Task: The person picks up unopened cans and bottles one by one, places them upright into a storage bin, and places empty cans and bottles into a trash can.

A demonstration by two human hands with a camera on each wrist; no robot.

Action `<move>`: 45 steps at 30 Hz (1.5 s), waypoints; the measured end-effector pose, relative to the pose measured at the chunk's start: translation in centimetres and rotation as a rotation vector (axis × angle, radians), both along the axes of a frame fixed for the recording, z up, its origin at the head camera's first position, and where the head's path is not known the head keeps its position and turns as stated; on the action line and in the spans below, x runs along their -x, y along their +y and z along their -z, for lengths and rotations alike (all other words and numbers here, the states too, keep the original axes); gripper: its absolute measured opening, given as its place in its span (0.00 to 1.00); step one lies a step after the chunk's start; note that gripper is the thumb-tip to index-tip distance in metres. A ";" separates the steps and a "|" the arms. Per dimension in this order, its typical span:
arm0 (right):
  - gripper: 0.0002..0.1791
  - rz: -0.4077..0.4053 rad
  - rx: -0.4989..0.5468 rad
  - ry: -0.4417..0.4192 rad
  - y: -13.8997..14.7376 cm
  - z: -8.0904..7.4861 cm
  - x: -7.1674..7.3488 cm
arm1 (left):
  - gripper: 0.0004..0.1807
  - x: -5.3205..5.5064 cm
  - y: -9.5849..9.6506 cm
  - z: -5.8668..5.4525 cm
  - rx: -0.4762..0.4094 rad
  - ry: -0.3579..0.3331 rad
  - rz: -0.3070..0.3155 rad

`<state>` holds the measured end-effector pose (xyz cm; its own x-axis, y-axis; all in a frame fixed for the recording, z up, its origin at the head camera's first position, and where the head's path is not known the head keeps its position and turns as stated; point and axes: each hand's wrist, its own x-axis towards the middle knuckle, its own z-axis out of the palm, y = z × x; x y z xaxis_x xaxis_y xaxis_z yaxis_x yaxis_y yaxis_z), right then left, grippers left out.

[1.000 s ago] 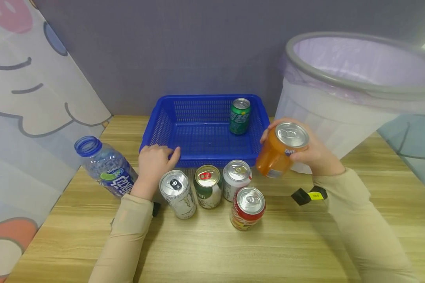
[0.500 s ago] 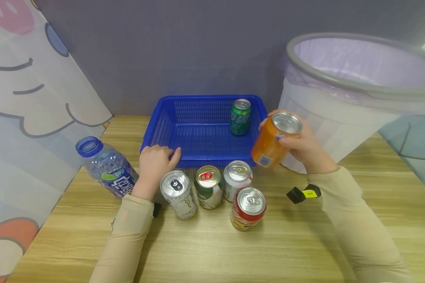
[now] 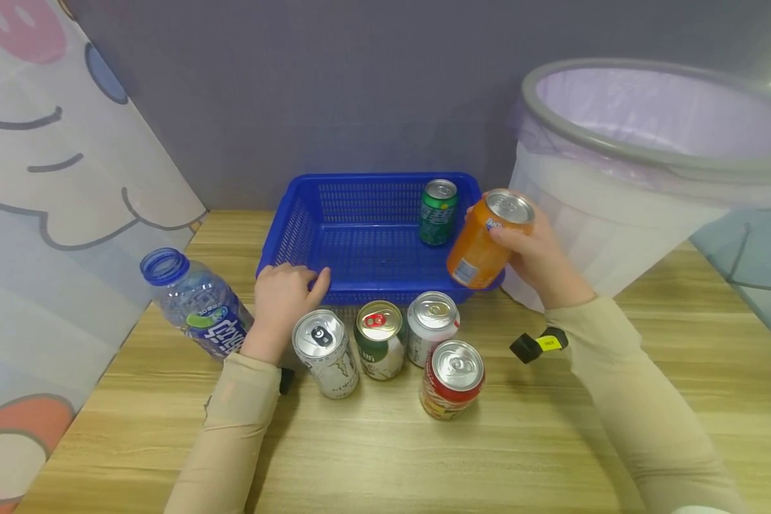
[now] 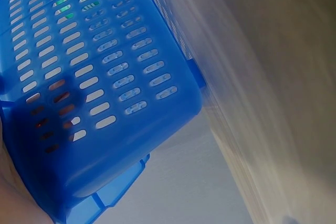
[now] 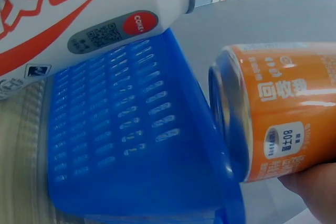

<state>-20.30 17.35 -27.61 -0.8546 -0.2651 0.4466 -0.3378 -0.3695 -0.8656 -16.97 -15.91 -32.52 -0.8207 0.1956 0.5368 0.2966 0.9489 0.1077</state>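
Observation:
My right hand (image 3: 542,253) grips an orange Fanta can (image 3: 474,250), holding it tilted over the front right corner of a blue plastic basket (image 3: 276,230). In the right wrist view, the bottom of the orange can (image 5: 283,114) appears close to the basket's rim (image 5: 212,145). At the front left corner, my left hand (image 3: 284,300) holds the basket rim. Through the slots in the left wrist view, parts of its fingers (image 4: 62,97) show behind the basket wall. A green Sprite can (image 3: 437,214) stands upright inside the basket at the right.
Before the basket stand a white Monster can (image 3: 334,368), a green-and-white can (image 3: 382,353), a white Coke can (image 3: 424,343) and a red can (image 3: 446,400). Left is an uncapped blue-tinted bottle (image 3: 205,314). Behind the right hand rises a lined white bin (image 3: 565,193).
My right hand has carried the orange can leftward and slightly away, from beside the basket to over its front right corner. The left hand stays on the rim.

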 end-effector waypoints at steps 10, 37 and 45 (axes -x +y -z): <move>0.25 -0.048 0.147 -0.051 -0.2 1.4 1.5 | 0.24 0.2 -0.2 0.5 -0.001 -0.004 0.006; 0.18 0.141 -0.253 -0.292 -2.7 1.3 3.3 | 0.25 0.4 -0.2 0.3 0.012 0.020 0.005; 0.30 0.193 -0.474 -0.265 -2.9 1.4 3.7 | 0.25 0.3 -0.2 0.4 0.019 0.006 -0.001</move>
